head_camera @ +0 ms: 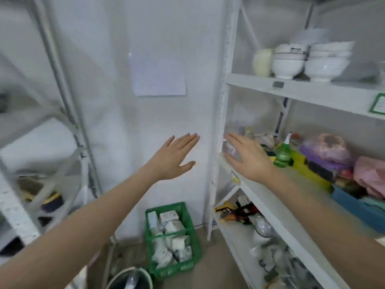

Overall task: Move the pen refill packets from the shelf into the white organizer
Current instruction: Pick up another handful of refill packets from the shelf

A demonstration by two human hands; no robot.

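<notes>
My left hand (174, 157) is stretched out flat in front of the white wall, fingers straight, holding nothing. My right hand (246, 156) reaches with straight fingers over the left end of the middle shelf (268, 197) of the white rack. Between its thumb and fingers lies a small clear packet with a printed label (230, 148) at the shelf's corner; whether the hand touches it I cannot tell. The picture is blurred. No white organizer shows in this view.
On the middle shelf stand a green spray bottle (281, 153), yellow items and plastic bags (325, 147). White bowls (308, 62) fill the top shelf. A green crate (188, 243) of small boxes and a dark bucket (133, 278) sit on the floor. Another rack (31, 180) stands left.
</notes>
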